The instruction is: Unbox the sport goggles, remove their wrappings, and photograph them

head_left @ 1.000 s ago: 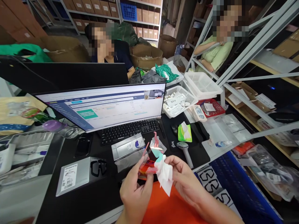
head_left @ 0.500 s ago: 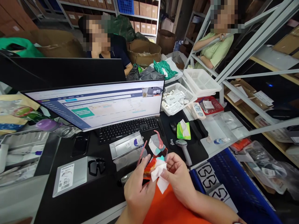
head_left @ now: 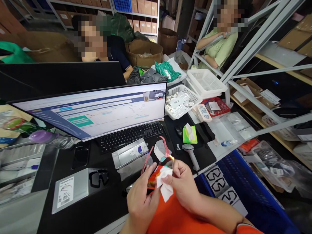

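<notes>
My left hand (head_left: 142,198) is closed around the side of a pair of sunglasses (head_left: 151,177) with pinkish-red arms and a shiny orange lens. A white tissue (head_left: 167,188) is pinched in my right hand (head_left: 185,183) and lies against the lens, covering part of it. Both hands are close together above the desk's front edge. Beyond them lies a silver box (head_left: 130,153) with a grey pouch (head_left: 134,167) in front of it. To the left, a black glasses frame (head_left: 98,178) rests against another silver box (head_left: 70,195) bearing a label.
A monitor (head_left: 117,110) and keyboard (head_left: 131,134) stand ahead. To the right are a tissue pack (head_left: 189,135), a barcode scanner (head_left: 191,156) and a blue crate (head_left: 246,182). White baskets (head_left: 182,100) stand farther back. Two people are beyond the desk.
My right hand has shifted slightly, its fingers curled tighter, and the tissue now lies bunched lower over the lens. My left hand keeps its hold. The whole view has shifted a little.
</notes>
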`<state>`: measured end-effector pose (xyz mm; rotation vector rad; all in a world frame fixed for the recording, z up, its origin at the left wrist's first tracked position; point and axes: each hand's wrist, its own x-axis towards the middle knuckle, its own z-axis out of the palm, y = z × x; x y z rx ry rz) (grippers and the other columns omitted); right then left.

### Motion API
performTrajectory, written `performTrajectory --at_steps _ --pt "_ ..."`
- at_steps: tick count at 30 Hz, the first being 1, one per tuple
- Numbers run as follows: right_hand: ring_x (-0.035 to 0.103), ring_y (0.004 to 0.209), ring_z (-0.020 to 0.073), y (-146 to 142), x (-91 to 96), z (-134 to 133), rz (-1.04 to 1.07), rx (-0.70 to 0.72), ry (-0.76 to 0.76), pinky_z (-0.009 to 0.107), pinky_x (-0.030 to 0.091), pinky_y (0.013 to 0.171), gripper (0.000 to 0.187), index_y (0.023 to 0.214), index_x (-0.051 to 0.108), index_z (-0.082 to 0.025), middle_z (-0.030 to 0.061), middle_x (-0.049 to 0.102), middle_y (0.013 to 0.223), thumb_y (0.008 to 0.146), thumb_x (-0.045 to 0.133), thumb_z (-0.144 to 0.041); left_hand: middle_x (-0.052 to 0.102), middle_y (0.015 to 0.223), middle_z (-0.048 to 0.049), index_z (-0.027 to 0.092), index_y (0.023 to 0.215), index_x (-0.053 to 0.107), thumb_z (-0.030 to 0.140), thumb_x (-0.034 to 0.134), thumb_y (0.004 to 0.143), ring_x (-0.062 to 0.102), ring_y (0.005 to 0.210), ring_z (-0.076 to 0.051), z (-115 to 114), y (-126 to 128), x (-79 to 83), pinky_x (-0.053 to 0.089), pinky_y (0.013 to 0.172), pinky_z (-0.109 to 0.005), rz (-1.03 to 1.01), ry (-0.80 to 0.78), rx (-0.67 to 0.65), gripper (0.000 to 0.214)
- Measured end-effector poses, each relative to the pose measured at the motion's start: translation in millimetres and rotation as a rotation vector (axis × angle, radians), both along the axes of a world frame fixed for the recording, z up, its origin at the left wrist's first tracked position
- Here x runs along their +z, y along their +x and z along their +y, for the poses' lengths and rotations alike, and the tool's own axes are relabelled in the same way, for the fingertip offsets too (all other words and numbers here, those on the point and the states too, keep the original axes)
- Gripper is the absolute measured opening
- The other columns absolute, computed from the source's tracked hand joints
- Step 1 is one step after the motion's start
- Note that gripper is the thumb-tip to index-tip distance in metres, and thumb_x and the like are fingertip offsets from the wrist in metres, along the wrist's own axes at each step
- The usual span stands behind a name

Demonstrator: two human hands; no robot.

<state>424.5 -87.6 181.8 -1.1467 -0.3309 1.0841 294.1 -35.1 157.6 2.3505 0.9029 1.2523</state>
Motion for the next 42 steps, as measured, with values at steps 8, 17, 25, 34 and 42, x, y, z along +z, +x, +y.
performTrajectory --at_steps 8,17,25,34,42 --pt "0.032 0.050 0.0073 10.7 6.3 8.6 0.020 0.010 -0.032 0.020 0.028 0.048 0.063 0.059 0.026 -0.023 -0.0083 0.039 0.055 0.062 0.087 -0.036 0.078 0.105 -0.0092 0.016 0.131 0.058 0.015 0.060 0.090 0.077 0.087 -0.020 0.4 -0.4 -2.8 0.061 0.078 -0.026 -0.001 -0.018 0.014 0.041" --pt "0.029 0.052 0.0070 1.7 6.2 17.6 0.040 0.026 -0.032 0.021 0.026 0.049 0.067 0.056 0.023 -0.022 -0.0090 0.033 0.054 0.055 0.089 -0.029 0.077 0.108 -0.0112 0.013 0.131 0.059 0.017 0.065 0.089 0.076 0.091 -0.021 0.2 -1.2 -7.9 0.059 0.080 -0.025 -0.004 -0.020 0.085 0.043" --pt "0.029 0.054 0.0083 -10.6 -3.0 9.4 -0.163 -0.062 0.006 0.023 0.025 0.050 0.058 0.053 0.026 -0.021 -0.0062 0.035 0.060 0.068 0.082 -0.028 0.078 0.109 -0.0074 0.015 0.132 0.060 0.013 0.064 0.088 0.076 0.090 -0.018 -1.5 2.7 -11.3 0.058 0.078 -0.023 -0.053 -0.043 0.123 0.044" --pt "0.029 0.052 0.0079 6.7 6.0 30.2 0.174 0.006 -0.020 0.022 0.027 0.051 0.070 0.058 0.021 -0.023 -0.0089 0.032 0.054 0.059 0.089 -0.037 0.078 0.104 -0.0084 0.012 0.133 0.060 0.009 0.069 0.084 0.075 0.086 -0.017 3.9 1.7 -15.1 0.057 0.081 -0.022 -0.030 0.102 0.096 0.049" --pt "0.036 0.057 0.0104 -10.6 -6.3 11.9 -0.140 0.006 0.015 0.023 0.030 0.052 0.063 0.052 0.025 -0.022 -0.0054 0.036 0.059 0.065 0.086 -0.029 0.077 0.105 -0.0119 0.009 0.123 0.065 0.016 0.067 0.087 0.075 0.090 -0.018 1.9 -0.8 -13.4 0.056 0.082 -0.022 -0.065 -0.010 0.135 0.036"
